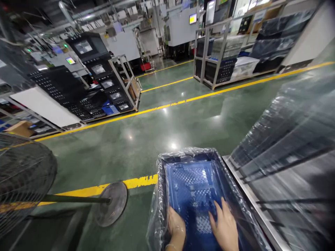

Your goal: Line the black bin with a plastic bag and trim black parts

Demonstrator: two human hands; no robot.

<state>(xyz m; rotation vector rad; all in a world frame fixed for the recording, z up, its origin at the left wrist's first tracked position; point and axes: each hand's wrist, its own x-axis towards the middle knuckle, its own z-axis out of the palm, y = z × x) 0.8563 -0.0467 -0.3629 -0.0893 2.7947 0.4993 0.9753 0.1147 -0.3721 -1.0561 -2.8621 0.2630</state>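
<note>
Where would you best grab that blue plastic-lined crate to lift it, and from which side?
Probably by the two long rims of the blue crate, one hand per side, coming down from above at the near end. It lies open and upright, and the clear plastic liner drapes over the rims, so grip through it. The left hand is at the near rim; the right hand rests flat inside.

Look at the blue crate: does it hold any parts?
No: the blue crate, lined with clear plastic film, shows only its bare perforated floor, with the left hand and right hand inside it.
</note>
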